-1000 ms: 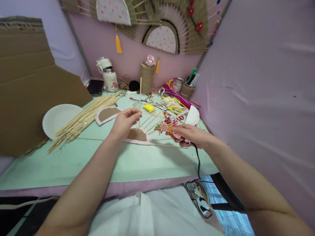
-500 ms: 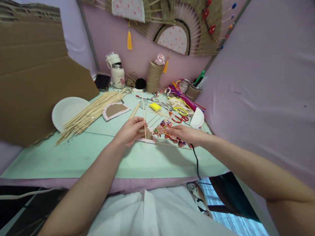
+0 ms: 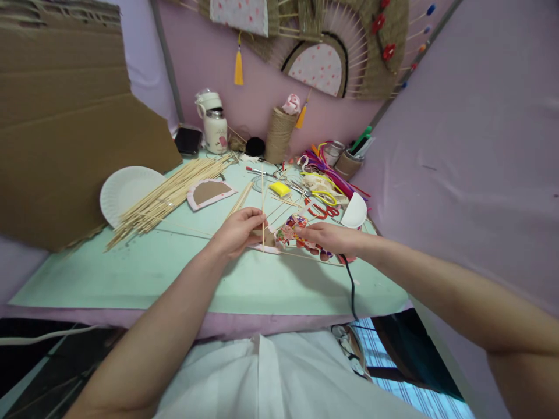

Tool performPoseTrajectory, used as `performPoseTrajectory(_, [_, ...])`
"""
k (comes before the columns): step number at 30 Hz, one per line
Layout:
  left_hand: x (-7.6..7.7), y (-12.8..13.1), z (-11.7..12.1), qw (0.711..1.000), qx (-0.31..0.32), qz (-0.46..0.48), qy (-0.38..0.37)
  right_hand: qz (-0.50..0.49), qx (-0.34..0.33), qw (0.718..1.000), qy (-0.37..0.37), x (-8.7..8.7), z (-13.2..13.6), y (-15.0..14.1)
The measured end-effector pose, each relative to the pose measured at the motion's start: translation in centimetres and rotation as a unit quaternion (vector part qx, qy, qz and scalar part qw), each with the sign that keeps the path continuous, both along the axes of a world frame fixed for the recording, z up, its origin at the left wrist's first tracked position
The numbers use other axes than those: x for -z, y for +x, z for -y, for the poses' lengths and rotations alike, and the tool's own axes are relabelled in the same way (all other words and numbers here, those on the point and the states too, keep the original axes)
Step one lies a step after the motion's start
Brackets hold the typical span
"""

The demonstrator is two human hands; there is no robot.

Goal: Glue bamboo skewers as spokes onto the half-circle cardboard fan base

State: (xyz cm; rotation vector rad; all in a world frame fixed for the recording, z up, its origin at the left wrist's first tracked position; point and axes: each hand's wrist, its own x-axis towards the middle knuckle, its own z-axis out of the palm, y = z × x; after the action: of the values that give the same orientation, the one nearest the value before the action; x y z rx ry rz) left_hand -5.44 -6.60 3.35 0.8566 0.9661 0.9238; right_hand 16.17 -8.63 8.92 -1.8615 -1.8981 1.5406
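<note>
Head view: the left hand (image 3: 239,231) has its thumb and fingers pinched together on a thin stick (image 3: 263,198), held upright with its lower end at a pink-edged cardboard half-circle (image 3: 267,237). The right hand (image 3: 332,237) is clamped around a flower-patterned tool (image 3: 290,228), its front end pointing left, over or beside the half-circle's right part; whether they touch, I cannot tell. A black cord (image 3: 351,291) runs from the tool over the near edge of the green table (image 3: 166,279).

Just beyond the hands lie a yellow block (image 3: 280,188), red-handled scissors (image 3: 315,208) and, to the right, a white half-disc (image 3: 354,210). Left of the hands are a second half-circle (image 3: 212,192), a large bundle of sticks (image 3: 161,201) partly over a white plate (image 3: 124,189), and a cardboard sheet (image 3: 74,134). Along the far side stand a white bottle (image 3: 215,132), a twine roll (image 3: 279,135) and, at far right, a brown pen holder (image 3: 348,164); colourful stems (image 3: 336,174) lie near it.
</note>
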Motion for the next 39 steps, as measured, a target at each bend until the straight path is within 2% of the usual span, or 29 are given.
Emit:
performPoseTrajectory(7, [0.24, -0.03, -0.07, 1.0, -0.003, 0.004, 0.002, -0.004, -0.02, 1.0, 0.01, 0.17, -0.16, -0.01])
performPoseTrajectory(14, [0.68, -0.23, -0.23, 1.0, 0.009, 0.008, 0.014, 0.032, -0.033, 0.999, 0.018, 0.53, -0.49, 0.26])
performPoseTrajectory(29, [0.26, -0.26, -0.08, 1.0, 0.009, 0.008, 0.005, 0.056, -0.055, 0.996, 0.042, 0.81, -0.66, 0.32])
performPoseTrajectory(39, [0.53, -0.2, -0.19, 1.0, 0.012, 0.008, 0.009, 0.029, -0.037, 0.999, 0.019, 0.84, -0.7, 0.31])
